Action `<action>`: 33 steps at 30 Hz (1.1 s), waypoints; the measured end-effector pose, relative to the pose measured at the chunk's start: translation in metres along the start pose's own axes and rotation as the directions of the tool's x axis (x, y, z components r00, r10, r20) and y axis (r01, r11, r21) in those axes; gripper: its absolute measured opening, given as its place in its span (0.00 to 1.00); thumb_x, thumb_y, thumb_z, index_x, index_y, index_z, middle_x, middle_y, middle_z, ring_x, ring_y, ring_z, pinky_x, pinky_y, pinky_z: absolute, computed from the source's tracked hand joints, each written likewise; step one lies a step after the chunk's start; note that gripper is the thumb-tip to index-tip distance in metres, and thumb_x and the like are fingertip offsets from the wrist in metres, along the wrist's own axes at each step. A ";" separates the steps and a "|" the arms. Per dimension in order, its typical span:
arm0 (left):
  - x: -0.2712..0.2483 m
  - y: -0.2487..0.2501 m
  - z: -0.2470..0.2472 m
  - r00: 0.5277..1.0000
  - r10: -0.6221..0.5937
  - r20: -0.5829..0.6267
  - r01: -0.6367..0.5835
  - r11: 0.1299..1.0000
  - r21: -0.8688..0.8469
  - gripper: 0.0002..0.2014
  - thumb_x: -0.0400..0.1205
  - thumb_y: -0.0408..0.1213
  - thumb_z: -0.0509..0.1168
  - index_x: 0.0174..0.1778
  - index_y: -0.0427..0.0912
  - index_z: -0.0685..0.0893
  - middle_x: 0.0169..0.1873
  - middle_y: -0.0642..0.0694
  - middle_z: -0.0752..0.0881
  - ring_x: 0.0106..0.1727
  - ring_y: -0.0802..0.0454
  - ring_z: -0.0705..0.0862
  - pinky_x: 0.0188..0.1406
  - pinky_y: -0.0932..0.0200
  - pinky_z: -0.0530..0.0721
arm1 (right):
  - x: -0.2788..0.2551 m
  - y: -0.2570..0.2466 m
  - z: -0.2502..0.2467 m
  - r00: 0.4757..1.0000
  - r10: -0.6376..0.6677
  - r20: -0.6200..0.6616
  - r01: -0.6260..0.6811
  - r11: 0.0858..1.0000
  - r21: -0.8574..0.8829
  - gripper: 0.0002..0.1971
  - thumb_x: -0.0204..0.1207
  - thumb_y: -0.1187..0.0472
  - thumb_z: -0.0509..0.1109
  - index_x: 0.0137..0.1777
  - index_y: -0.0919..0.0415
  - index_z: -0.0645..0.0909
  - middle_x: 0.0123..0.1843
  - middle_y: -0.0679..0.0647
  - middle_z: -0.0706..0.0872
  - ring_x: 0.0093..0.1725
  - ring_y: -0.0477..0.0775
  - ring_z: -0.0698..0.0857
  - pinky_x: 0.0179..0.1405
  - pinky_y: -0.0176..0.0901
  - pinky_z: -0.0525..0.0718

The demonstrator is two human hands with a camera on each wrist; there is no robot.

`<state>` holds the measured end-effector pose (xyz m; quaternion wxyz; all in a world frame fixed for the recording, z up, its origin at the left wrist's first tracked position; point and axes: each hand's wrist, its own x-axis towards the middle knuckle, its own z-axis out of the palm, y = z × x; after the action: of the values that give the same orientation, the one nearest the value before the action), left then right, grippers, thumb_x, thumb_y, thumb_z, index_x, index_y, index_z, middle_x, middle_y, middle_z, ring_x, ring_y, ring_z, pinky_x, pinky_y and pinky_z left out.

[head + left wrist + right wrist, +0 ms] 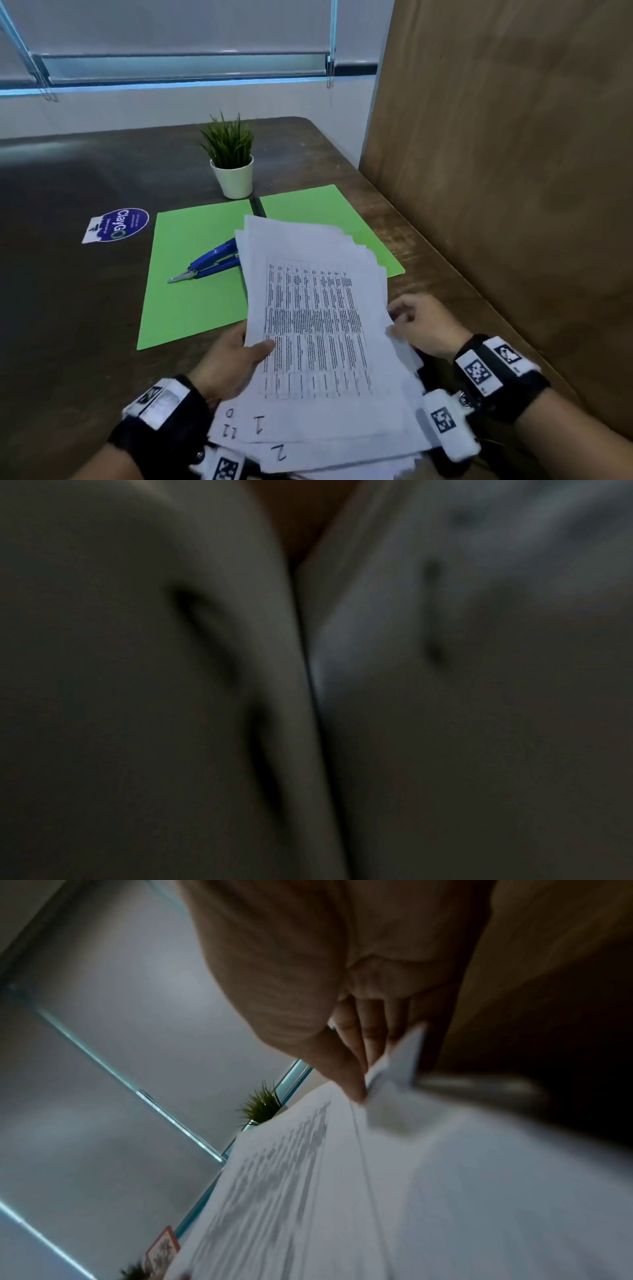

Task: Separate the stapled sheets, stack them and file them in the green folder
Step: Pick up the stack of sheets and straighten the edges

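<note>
Left hand: its grip is clamped on the left edge of the sheets, thumb lying on the printed top page, fingers hidden beneath. Right hand: its grip is closed on the right edge of the same sheets; in the right wrist view the fingertips pinch a raised paper corner. The left wrist view is dark and blurred and shows only paper surfaces close to the lens.

The sheets, held at lower centre of the head view, form a loose, fanned pile with uneven edges. The top page carries a printed table; handwritten numbers mark the lower margins of pages showing at the bottom of the frame.

Green folder: lies open and flat on the desk, at centre frame, partly covered by the far end of the sheets. A blue staple remover rests on the folder's left half, its right end hidden behind the paper.

Beyond the folder, at upper centre, a potted plant stands on the desk. A purple sticker lies to the folder's left. A wooden panel fills the right side of the frame.
</note>
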<state>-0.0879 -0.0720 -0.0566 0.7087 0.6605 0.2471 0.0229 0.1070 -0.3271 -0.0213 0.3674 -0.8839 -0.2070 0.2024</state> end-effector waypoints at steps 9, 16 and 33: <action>0.000 0.029 -0.015 0.980 0.025 0.199 -0.081 0.957 0.280 0.19 0.74 0.57 0.72 0.52 0.48 0.87 0.38 0.43 0.78 0.40 0.46 0.74 0.43 0.49 0.72 | 0.035 -0.082 -0.077 0.952 -0.276 -0.131 0.258 0.956 -0.141 0.51 0.60 0.46 0.87 0.82 0.48 0.65 0.79 0.47 0.72 0.78 0.50 0.70 0.79 0.55 0.71; 0.002 0.027 -0.012 0.920 -0.125 0.372 -0.025 0.928 0.372 0.18 0.83 0.50 0.70 0.69 0.56 0.83 0.52 0.29 0.87 0.50 0.41 0.85 0.55 0.43 0.80 | 0.044 -0.091 -0.089 0.926 -0.072 0.370 0.152 0.970 -0.191 0.05 0.70 0.62 0.82 0.37 0.62 0.90 0.35 0.50 0.93 0.37 0.51 0.92 0.43 0.47 0.89; -0.046 0.019 -0.038 0.973 -0.232 0.009 0.228 0.948 -0.221 0.16 0.82 0.42 0.68 0.59 0.34 0.88 0.55 0.41 0.93 0.51 0.49 0.93 0.51 0.52 0.89 | 0.047 0.042 -0.072 0.917 0.308 0.252 -0.334 0.940 0.067 0.16 0.67 0.58 0.84 0.54 0.60 0.90 0.53 0.53 0.93 0.56 0.58 0.91 0.70 0.60 0.81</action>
<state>-0.1368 -0.0503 -0.0238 0.7732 0.5442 0.3245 -0.0268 0.1917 -0.3709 -0.0148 0.3490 -0.8540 -0.0901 0.3752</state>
